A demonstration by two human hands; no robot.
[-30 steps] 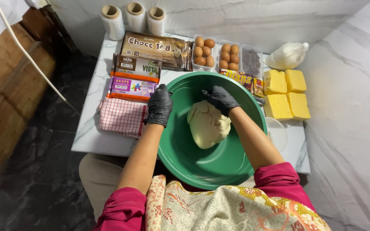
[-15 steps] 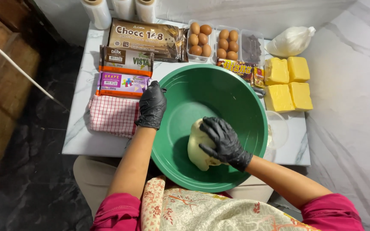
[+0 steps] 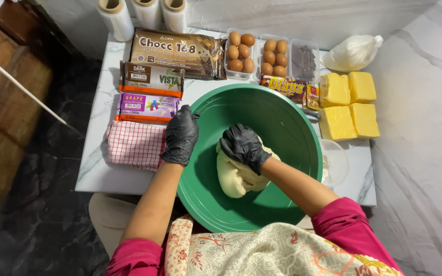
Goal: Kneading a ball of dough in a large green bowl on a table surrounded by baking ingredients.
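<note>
Inside green bowl [image 3: 287, 117], right hand [image 3: 244, 147] gripping dough [image 3: 234, 179] — long axis near-to-far, left hand [image 3: 181, 135] clasping rim.

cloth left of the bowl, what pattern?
Red-and-white check cloth, beside the left hand on the green bowl rim. Head view.

White marble table [image 3: 98, 171] carrying: green bowl [image 3: 282, 112], red-checked cloth [image 3: 134, 144], chocolate packs [image 3: 152, 79], egg trays [image 3: 257, 51] (brown eggs), yellow butter blocks [image 3: 349, 105], film rolls [image 3: 116, 18].
</note>
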